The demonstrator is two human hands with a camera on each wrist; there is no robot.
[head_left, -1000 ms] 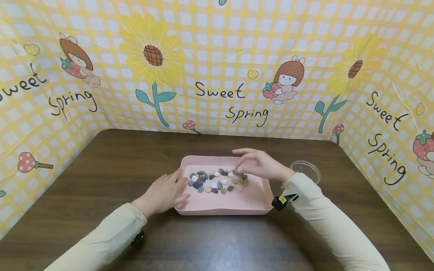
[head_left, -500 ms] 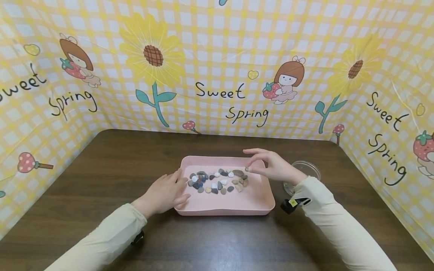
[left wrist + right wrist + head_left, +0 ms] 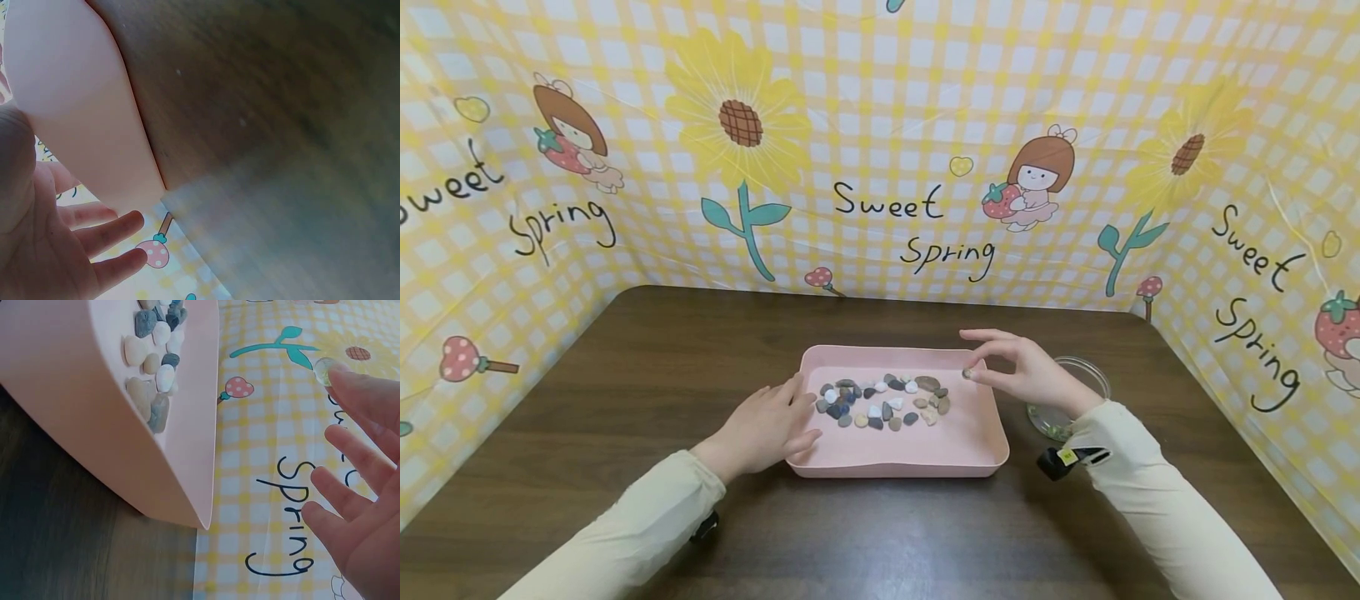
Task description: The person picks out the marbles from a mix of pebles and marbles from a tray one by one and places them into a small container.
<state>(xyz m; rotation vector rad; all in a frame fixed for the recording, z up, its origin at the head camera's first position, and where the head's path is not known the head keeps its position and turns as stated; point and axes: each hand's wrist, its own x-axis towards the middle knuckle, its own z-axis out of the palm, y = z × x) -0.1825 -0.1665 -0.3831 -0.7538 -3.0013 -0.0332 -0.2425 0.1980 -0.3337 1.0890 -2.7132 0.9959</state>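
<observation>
My right hand (image 3: 1018, 367) pinches a small clear glass marble (image 3: 326, 372) with a greenish tint between thumb and forefinger. The other fingers are spread. In the head view it hovers over the right back part of a pink tray (image 3: 955, 446). Grey, white, tan and dark pebbles (image 3: 886, 410) lie in the tray in a rough oval, with several bluish pieces (image 3: 842, 400) at its left end. At the tray's left wall rests my left hand (image 3: 760, 429), fingers relaxed and thumb over the rim; it grips nothing.
A clear round container (image 3: 1037, 425) with greenish pieces at its bottom stands right of the tray, partly hidden by my right wrist. Brown wooden table (image 3: 700, 350) surrounds the tray. A yellow checked cloth (image 3: 880, 125) encloses the back and sides.
My right hand has moved right, away from the pebbles, carrying the marble towards the tray's right wall. More of the clear container now shows. The left hand stays in place.
</observation>
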